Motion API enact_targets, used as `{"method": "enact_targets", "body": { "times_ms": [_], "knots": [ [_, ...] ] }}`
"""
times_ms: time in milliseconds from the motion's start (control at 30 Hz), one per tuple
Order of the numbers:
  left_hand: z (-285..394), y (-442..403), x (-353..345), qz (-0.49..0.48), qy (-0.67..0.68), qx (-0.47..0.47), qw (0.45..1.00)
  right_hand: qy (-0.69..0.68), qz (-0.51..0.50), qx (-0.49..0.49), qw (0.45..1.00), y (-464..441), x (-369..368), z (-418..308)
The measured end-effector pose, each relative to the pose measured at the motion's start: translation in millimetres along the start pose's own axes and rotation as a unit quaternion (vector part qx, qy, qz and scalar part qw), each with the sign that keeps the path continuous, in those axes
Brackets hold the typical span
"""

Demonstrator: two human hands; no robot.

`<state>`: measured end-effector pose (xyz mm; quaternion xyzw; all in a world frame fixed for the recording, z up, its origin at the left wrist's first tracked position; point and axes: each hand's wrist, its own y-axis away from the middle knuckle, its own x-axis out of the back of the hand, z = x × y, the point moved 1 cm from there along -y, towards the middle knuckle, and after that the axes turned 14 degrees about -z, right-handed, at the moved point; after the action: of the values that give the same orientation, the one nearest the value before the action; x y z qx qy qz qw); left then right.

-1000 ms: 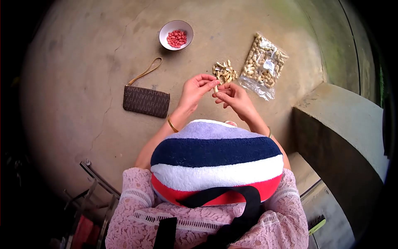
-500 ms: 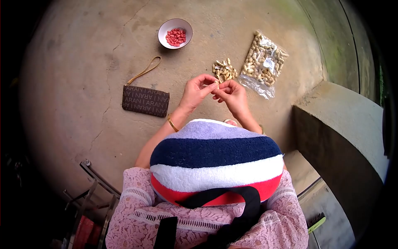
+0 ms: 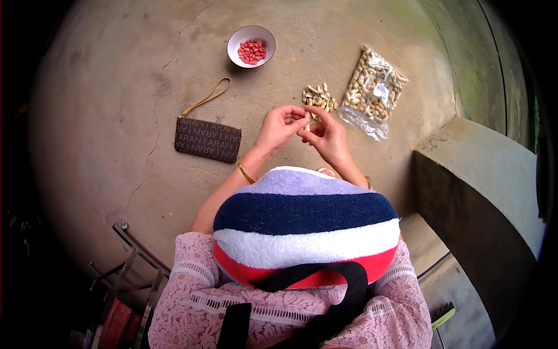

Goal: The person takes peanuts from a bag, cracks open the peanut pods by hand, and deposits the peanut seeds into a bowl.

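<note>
A peanut is pinched between my two hands, partly covered by the fingers. My left hand is closed, thumb and fingertips against its left side. From the right, my right hand grips it between thumb and curled forefinger. Just beyond the fingertips lies a small pile of peanut shells on the concrete. A clear plastic bag of unshelled peanuts rests right of the pile. Farther off to the left stands a white bowl holding red-skinned peanut kernels.
On the floor to the left lies a dark brown lettered pouch with a tan strap. A concrete ledge rises at the right. A striped cushion sits against my body; metal framing stands lower left.
My right forefinger has lifted and curled over the peanut, and the fingers of both hands have shifted slightly around it. The whole view has moved a little, so floor items appear slightly farther right.
</note>
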<state>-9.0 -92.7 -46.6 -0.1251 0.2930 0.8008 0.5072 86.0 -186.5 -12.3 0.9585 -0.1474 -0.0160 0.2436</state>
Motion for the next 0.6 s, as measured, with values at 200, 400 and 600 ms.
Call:
{"method": "enact_targets", "body": {
  "times_ms": [200,400,600],
  "knots": [
    [-1.9,0.4,1.9,-0.013,-0.001,0.005,1.0,0.176,0.006,0.047,0.983,1.1,-0.2,-3.4],
    [0.8,-0.7,-1.6,-0.002,-0.018,-0.006,1.0,0.216,0.039,0.141,0.965,-0.5,1.4,-7.1],
    [3.3,2.1,2.1,-0.077,0.002,0.069,0.995,0.211,0.049,0.152,0.964,0.9,4.5,-4.4]
  ]
}}
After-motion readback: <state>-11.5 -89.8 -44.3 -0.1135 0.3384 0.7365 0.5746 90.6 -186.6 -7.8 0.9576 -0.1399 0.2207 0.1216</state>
